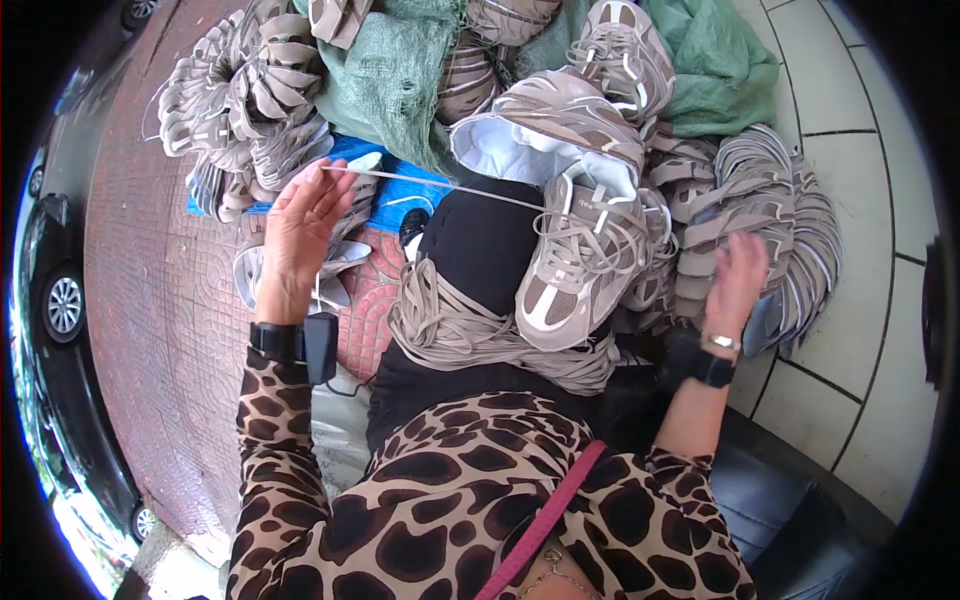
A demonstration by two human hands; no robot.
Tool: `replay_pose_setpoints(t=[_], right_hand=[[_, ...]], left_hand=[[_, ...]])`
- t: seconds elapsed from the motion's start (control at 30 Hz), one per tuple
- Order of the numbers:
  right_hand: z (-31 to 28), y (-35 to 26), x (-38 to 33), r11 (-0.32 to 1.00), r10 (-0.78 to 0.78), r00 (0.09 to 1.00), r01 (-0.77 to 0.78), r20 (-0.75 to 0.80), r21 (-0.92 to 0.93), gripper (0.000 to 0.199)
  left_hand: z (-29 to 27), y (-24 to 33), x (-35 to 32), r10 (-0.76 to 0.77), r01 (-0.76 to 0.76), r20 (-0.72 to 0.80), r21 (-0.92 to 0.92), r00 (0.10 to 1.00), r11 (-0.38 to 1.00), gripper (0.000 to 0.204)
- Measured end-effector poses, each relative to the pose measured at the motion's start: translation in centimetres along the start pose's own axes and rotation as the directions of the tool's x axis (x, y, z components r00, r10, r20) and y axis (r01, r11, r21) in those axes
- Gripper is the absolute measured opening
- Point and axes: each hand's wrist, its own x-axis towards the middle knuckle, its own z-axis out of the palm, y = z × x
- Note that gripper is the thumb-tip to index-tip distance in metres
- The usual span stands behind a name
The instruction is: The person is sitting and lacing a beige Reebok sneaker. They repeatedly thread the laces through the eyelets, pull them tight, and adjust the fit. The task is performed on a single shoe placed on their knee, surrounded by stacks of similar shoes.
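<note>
My left hand (302,215) is raised on the left, with its thumb and fingers pinched on the end of a beige shoelace (435,183). The lace runs taut to the right, into a beige and white shoe upper (585,250) resting on my lap. More lace lies in loose loops across that upper's tongue. Over the pile at the right, my right hand (737,283) is slightly blurred; its fingers are apart and nothing shows in them. It is nearest to a row of nested shoe uppers (785,215). A bundle of beige laces (450,315) is draped over my thighs.
Beyond my lap lie another shoe upper (625,60) and green woven sacks (390,80). Stacked uppers (240,90) sit at the far left, near a blue sheet (400,195). Red paving (160,250) is on the left, with parked cars (65,300) beyond; pale tiles (850,200) are on the right.
</note>
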Motion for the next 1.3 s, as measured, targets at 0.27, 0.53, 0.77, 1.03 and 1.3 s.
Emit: replay_pose_setpoints(t=[0.27,0.53,0.77,1.03,1.3], right_hand=[[9.8,-0.6,-9.1,0.366,-0.387,0.423,0.886,0.819,-0.284,0.020],[8.3,-0.1,-8.2,0.388,-0.337,0.326,0.903,0.883,-0.185,0.022],[8.1,0.6,-8.1,0.396,-0.326,0.360,0.891,0.874,-0.219,0.021],[7.7,1.5,-8.1,0.416,-0.359,0.373,0.885,0.856,-0.211,0.020],[8.0,1.6,-8.0,0.433,-0.412,0.378,0.882,0.829,-0.187,0.024]], left_hand=[[4.4,-1.6,1.2,0.026,-0.031,-0.019,-0.387,0.999,0.921,0.021],[14.5,-7.9,-0.6,0.130,-0.562,0.548,0.789,0.826,0.248,0.016],[17.5,-9.8,-0.1,0.055,-0.589,0.587,0.805,0.808,0.070,0.011],[18.0,-10.7,-0.1,0.105,-0.559,0.549,0.819,0.829,0.133,0.009],[18.6,-10.5,0.9,0.109,-0.801,0.824,0.566,0.556,-0.194,0.011]])
